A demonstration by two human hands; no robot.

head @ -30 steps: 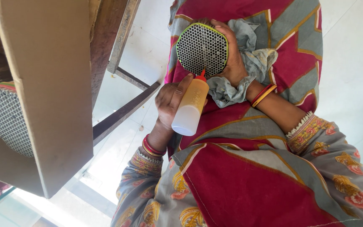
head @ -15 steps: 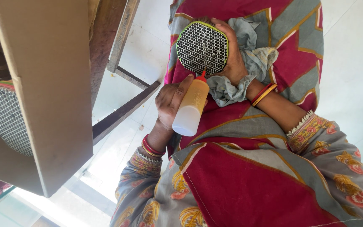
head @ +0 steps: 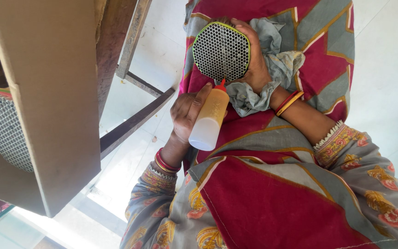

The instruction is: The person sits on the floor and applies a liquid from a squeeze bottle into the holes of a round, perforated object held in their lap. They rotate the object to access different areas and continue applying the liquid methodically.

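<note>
Holding the squeeze bottle (head: 208,121) nozzle at the mesh disc (head: 221,51), nothing shifting since a second ago

Gripping the bottle in the left hand (head: 187,113) at frame centre, red tip touching the disc's lower rim; cupping the green-rimmed disc with a grey cloth (head: 272,69) in the right hand (head: 254,60) at upper centre; cardboard box (head: 47,101) standing at left
</note>
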